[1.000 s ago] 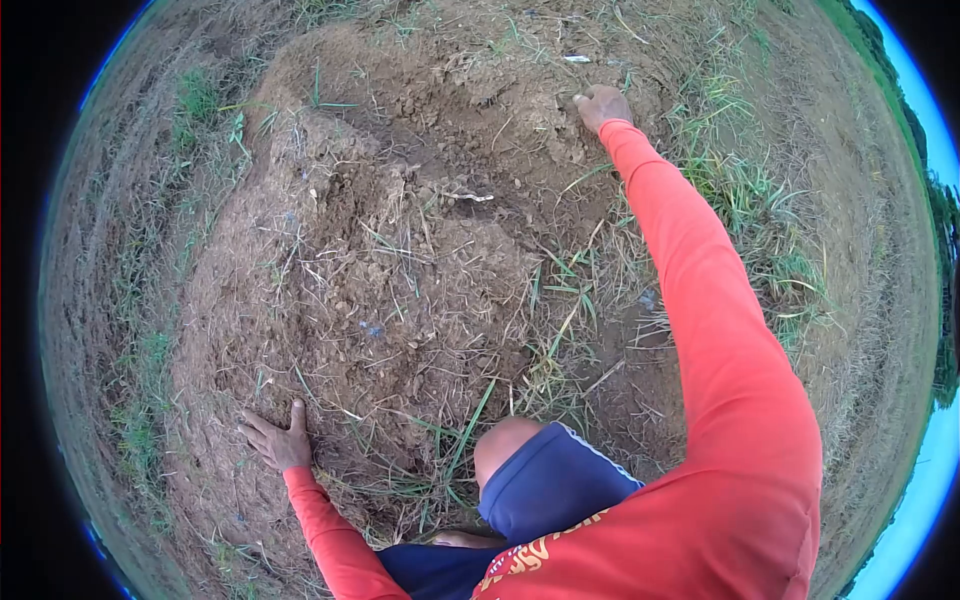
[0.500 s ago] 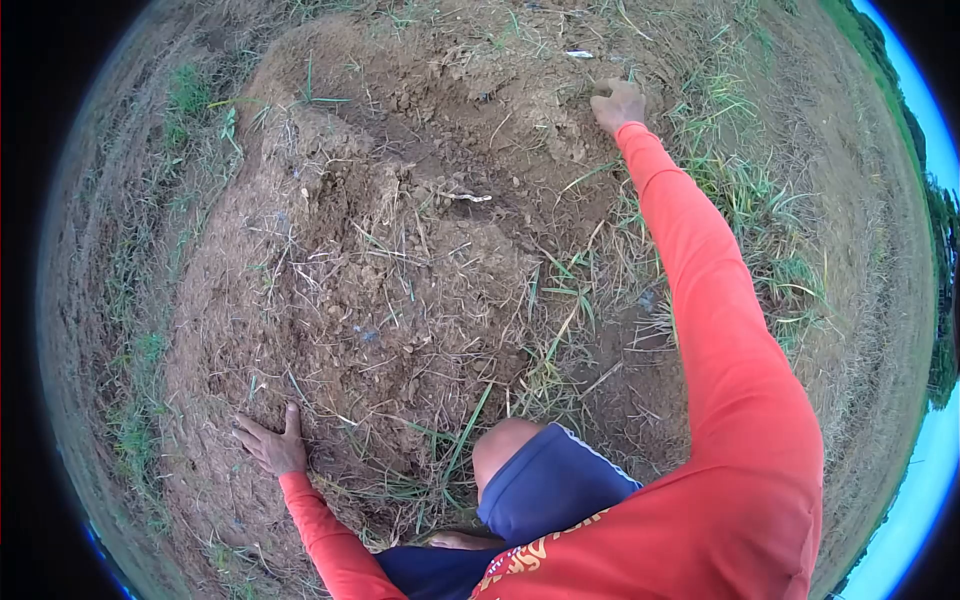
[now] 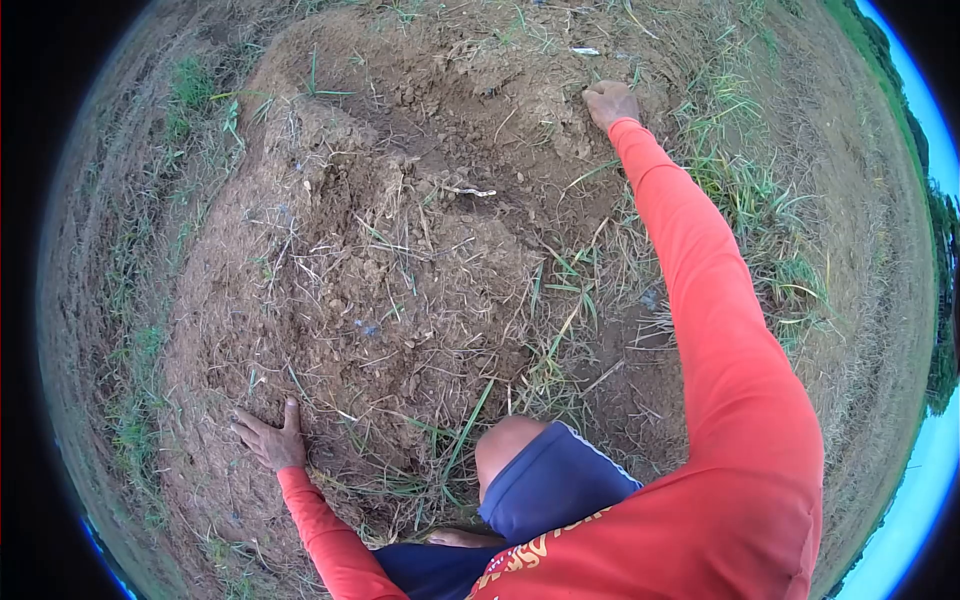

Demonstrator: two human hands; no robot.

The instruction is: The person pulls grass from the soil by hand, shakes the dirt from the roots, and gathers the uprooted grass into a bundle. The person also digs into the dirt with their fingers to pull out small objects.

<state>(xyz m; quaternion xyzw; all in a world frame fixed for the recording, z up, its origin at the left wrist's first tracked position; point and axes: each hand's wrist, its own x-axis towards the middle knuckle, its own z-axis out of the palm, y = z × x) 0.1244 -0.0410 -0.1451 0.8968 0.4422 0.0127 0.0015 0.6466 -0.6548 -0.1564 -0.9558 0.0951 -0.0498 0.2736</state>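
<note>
My left hand [image 3: 270, 436] rests flat on the brown soil at the lower left, thumb and fingers spread. Stretched far forward, my right hand [image 3: 609, 104] is closed and low against the ground at the mound's upper right. Its fingers curl under, so whatever they hold, if anything, is hidden. Under and between my hands is a mound of loose dirt [image 3: 420, 290] strewn with dry stalks. Green grass [image 3: 735, 190] grows to the right of my right hand, along the forearm.
A pale stick-like piece [image 3: 470, 191] lies in a hollow of the mound. A small white scrap [image 3: 584, 51] is just beyond my right hand. My bent knee [image 3: 508, 452] sits at the mound's near edge. Long green blades [image 3: 468, 430] lie beside it.
My right hand has shifted slightly to the left, and its fingers look more curled under. The left hand keeps its place on the soil.
</note>
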